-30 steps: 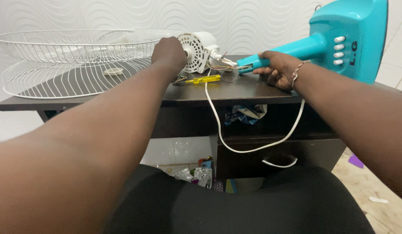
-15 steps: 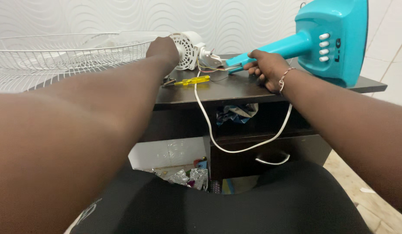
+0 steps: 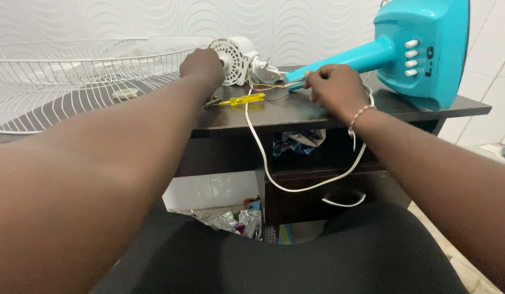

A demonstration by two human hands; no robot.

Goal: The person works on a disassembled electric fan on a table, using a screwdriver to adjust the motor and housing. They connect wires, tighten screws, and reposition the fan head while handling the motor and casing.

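Head view: we steady the white fan motor [image 3: 234,59] with our left hand [image 3: 202,64] closed against it; our right hand [image 3: 335,87] pinches the wires [image 3: 266,86] at the teal fan neck [image 3: 339,60]. Next calls for a fine grip.

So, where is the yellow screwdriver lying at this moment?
In the head view the yellow screwdriver lies flat on the dark desk, near its front edge, between the left hand and the right hand, just below the white fan motor.

One head-worn view looks forward and down (from close above the lap) across the dark desk [image 3: 296,111].
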